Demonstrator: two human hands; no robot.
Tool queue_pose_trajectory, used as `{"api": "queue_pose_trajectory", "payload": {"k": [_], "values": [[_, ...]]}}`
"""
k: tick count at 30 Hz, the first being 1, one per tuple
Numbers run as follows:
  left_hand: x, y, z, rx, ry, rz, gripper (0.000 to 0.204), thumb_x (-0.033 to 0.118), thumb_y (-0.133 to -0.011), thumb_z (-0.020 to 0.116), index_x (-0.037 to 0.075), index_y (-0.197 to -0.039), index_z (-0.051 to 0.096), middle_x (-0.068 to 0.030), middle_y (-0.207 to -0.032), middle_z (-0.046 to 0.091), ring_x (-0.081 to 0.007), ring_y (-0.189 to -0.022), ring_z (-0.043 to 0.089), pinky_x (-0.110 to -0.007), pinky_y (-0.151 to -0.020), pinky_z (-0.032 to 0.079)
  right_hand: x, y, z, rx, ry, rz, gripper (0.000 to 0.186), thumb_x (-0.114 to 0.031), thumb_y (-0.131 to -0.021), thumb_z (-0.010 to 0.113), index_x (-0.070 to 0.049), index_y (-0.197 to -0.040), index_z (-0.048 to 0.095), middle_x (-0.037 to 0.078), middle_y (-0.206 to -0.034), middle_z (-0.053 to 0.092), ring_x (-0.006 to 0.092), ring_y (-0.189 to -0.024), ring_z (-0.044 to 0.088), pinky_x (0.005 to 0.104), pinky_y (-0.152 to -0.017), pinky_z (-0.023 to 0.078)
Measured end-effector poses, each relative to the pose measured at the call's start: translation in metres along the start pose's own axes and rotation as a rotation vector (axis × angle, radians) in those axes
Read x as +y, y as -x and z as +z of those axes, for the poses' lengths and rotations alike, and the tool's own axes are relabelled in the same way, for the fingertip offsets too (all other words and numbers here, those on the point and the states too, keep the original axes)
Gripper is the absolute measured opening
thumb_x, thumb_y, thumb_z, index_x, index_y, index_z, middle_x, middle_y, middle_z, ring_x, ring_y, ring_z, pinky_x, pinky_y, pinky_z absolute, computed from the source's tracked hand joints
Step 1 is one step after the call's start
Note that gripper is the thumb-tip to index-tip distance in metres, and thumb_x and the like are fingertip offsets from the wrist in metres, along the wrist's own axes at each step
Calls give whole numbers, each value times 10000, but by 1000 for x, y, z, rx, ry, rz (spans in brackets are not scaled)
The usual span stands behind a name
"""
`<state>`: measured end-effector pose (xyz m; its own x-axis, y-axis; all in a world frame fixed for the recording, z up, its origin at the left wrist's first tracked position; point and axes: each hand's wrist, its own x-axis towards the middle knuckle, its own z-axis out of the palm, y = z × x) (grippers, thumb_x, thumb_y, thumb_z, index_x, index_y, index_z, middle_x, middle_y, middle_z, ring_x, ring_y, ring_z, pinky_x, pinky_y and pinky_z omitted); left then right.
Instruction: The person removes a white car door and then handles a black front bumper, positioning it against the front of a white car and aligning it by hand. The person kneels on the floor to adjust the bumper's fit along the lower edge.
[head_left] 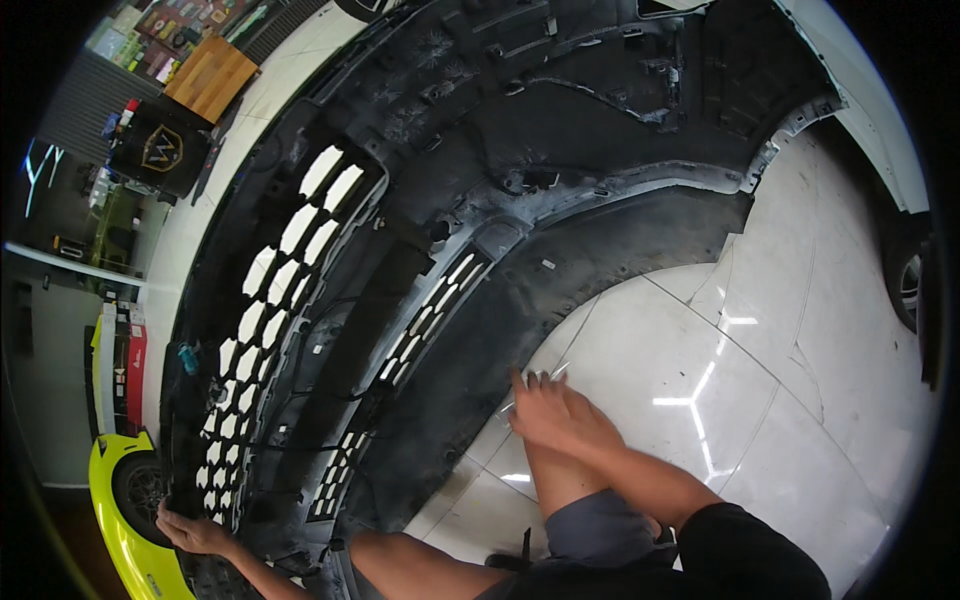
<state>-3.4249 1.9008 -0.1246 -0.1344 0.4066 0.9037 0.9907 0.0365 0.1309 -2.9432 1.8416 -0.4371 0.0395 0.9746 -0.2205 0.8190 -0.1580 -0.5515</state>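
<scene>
A large black car bumper (620, 225) lies in front of me with its ribbed inner side showing. It curves from the lower left up to the upper right. White light shows through its honeycomb grille (262, 272) and a narrower lower mesh (425, 320). At the bumper's far left edge, my left hand (198, 531) has its fingers closed over the rim. My right hand (548, 408) is in front of my bent knee, beside the bumper's near edge. Its fingers are curled, with thin, clear, shiny bits at the fingertips that I cannot make out.
White glossy floor tiles (690, 330) reflect the ceiling lights. A yellow-green car (125, 520) stands at the lower left, and a car wheel (908, 275) shows at the right. Beyond the bumper are a black drum (158, 150) and a wooden board (211, 80).
</scene>
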Motion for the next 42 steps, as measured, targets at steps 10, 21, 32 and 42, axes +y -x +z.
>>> {"api": "queue_pose_trajectory", "payload": {"k": [10,21,32,42], "values": [[-1,3,1,14,14,27,455,297,-1059,359,-70,-1035,626,-198,-943,609,-351,-870,578,-421,-814,455,-101,-218,-221,688,-69,-278,914,-141,-791,637,-102,-1550,129,260,-1106,554,419,-1020,591,523,-875,485],[-6,4,-1,33,-19,75,451,281,-1062,356,-88,-1003,610,-211,-908,592,-357,-833,558,-423,-795,447,-74,-225,-196,613,216,-336,928,-127,-785,640,-178,-1565,139,234,-1172,543,379,-1033,576,502,-861,490],[-10,3,3,49,-67,152,441,260,-1063,344,-90,-1007,607,-220,-907,589,-383,-840,553,-434,-799,440,-59,-211,-200,494,-57,-324,878,-109,-772,643,-152,-1537,214,260,-1124,568,390,-968,635,465,-822,523],[-39,4,0,81,-252,280,423,265,-1060,351,-71,-1058,608,-212,-974,612,-380,-892,571,-413,-827,454,157,-24,19,508,-129,228,601,-119,-847,572,-7,-1413,403,251,-1408,402,410,-1316,372,496,-1109,299]]}}
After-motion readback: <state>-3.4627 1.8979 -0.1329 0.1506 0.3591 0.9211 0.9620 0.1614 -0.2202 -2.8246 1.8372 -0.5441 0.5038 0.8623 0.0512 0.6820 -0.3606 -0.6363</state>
